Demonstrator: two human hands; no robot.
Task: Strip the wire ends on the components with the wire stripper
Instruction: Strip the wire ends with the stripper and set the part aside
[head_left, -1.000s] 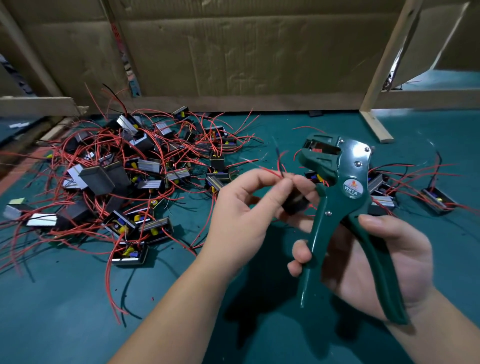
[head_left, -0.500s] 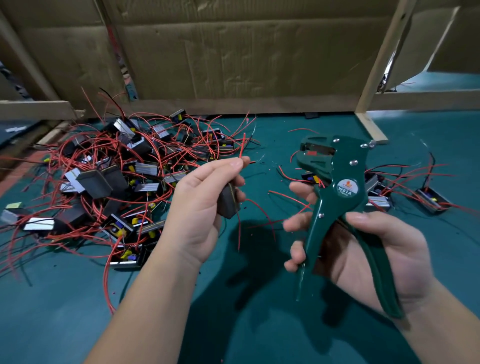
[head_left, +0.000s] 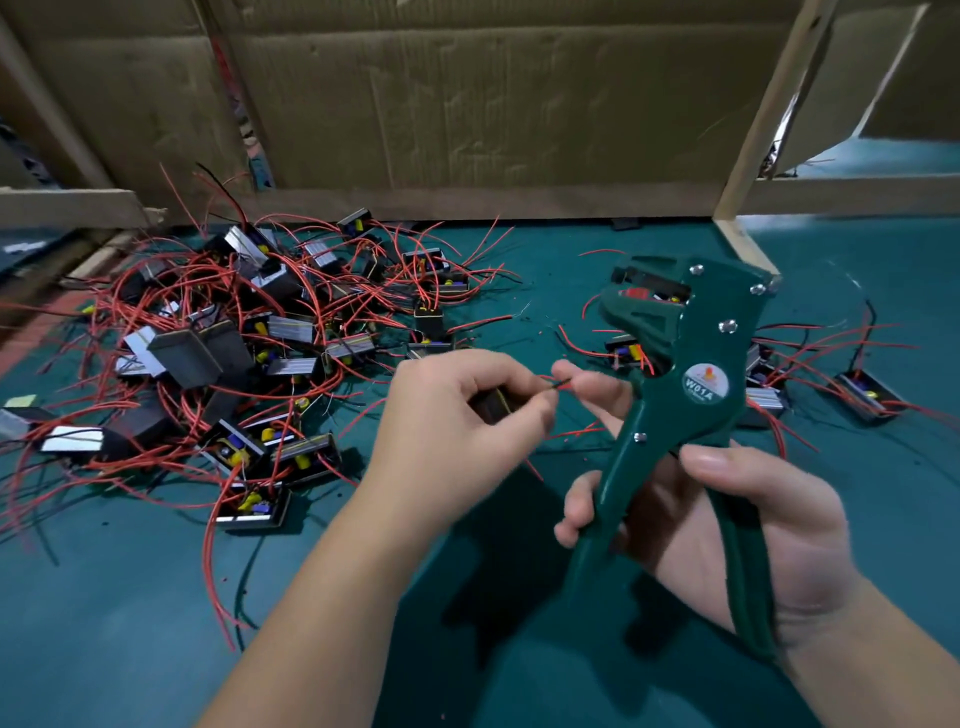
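The mat (head_left: 130, 649) is bare across its near left and near centre, which gives free room below both forearms. The cardboard (head_left: 467, 104) closes the far edge as an upright wall, and a wooden post (head_left: 763, 130) stands at the far right, just behind the tool head. The pile (head_left: 249, 364) of components with red leads covers the left and far centre of the mat; its nearest leads end just left of the left forearm. A smaller cluster (head_left: 862, 395) lies at the right, behind the tool. The right hand (head_left: 753, 530) is raised above the mat, palm turned inward, thumb laid over the near handle and the lower fingers curled round the far handle, clamped on the stripper (head_left: 680, 395). The forefinger reaches left to the wire tip. The stripper stands nearly upright, head uppermost and pointing left, handles spread, its jaws apart and holding nothing. The left hand (head_left: 447, 431) is held just left of the tool, knuckles up, fingers curled round the component (head_left: 491, 405), a dark block largely hidden beneath them. Thumb and forefinger pinch its wire (head_left: 558, 384), which runs right, below the tool head and outside it.
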